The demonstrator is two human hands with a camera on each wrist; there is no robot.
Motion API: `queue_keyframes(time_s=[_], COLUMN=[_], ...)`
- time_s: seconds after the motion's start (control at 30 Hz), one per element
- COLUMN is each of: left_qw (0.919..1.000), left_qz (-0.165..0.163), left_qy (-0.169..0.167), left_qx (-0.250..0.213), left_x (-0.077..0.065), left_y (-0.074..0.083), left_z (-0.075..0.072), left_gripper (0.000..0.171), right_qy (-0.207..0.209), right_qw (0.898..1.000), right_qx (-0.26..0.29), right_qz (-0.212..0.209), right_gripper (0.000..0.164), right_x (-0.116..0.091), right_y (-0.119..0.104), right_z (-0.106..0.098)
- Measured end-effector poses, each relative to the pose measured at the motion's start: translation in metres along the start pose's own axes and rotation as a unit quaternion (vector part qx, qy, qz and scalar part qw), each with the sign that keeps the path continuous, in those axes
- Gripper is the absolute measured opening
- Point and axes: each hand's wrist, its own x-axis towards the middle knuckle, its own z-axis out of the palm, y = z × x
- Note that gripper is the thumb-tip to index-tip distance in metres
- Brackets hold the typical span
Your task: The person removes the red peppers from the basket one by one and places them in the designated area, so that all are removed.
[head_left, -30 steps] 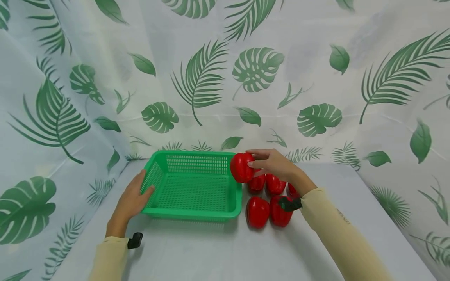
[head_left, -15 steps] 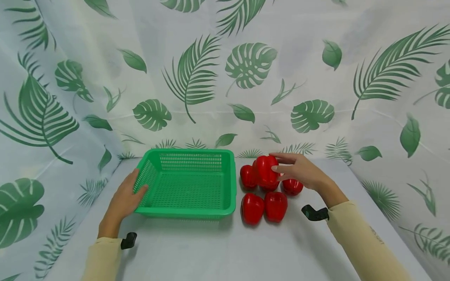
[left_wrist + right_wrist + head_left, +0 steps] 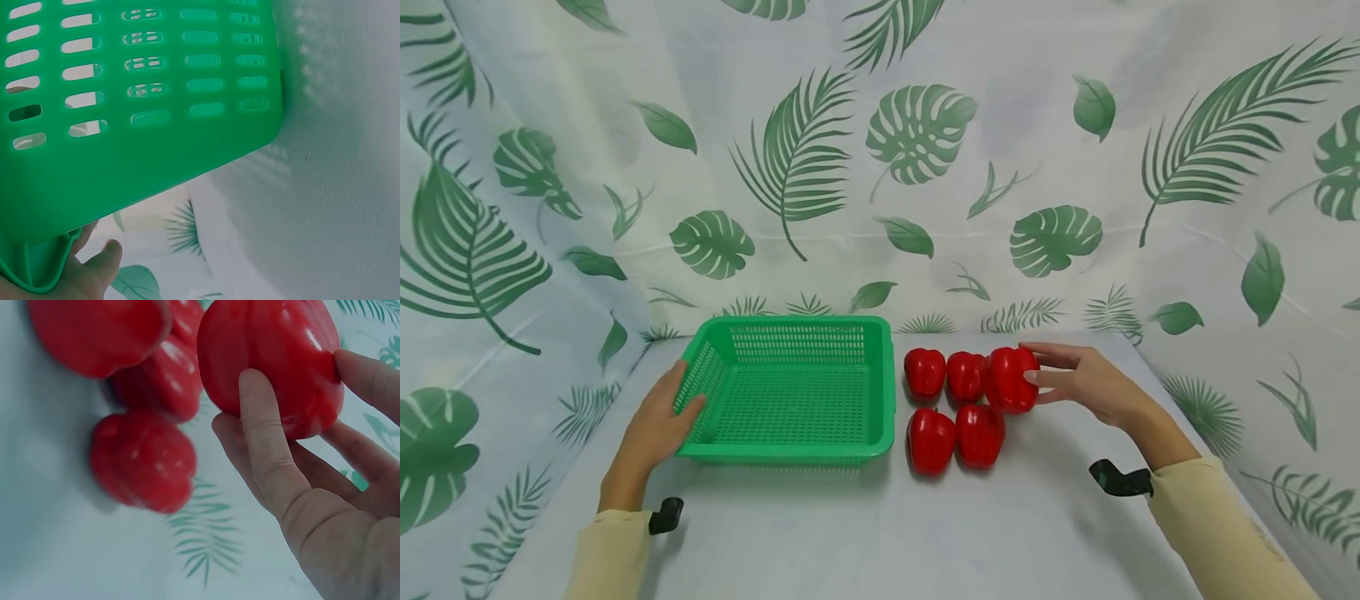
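Observation:
My right hand (image 3: 1093, 383) holds a glossy red bell pepper (image 3: 1011, 381) between thumb and fingers, at the right end of the group of peppers. In the right wrist view the held pepper (image 3: 269, 362) is raised above the others, thumb on its near side. Other red bell peppers stand in two rows, among them one at the back left (image 3: 924, 372) and one at the front left (image 3: 931, 442). My left hand (image 3: 655, 421) grips the left rim of a green plastic basket (image 3: 782, 451), thumb over the rim. The basket has no peppers in it.
A white table (image 3: 820, 533) lies under everything. Behind it hangs a white curtain (image 3: 827, 158) printed with green leaves, which also runs along both sides. Each sleeve cuff carries a small black device, such as the right wrist camera (image 3: 1120, 479).
My right hand has carried the held pepper rightward, from the basket's right rim across the back row, covering the pepper at that row's right end. The left hand keeps its place on the basket.

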Motion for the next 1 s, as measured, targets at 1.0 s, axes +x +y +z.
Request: queue_keyframes(time_s=[1.0], left_qw=[0.9897], left_qz=[-0.004], left_qy=[0.142], left_qx=[-0.021], left_x=[-0.014], left_y=[0.017], left_z=[-0.003], left_gripper=[0.069], right_qy=[-0.001], right_qw=[0.998], right_qx=[0.019], right_qz=[0.068], right_gripper=[0.076], right_x=[-0.037], right_y=[0.069], right_z=[0.005])
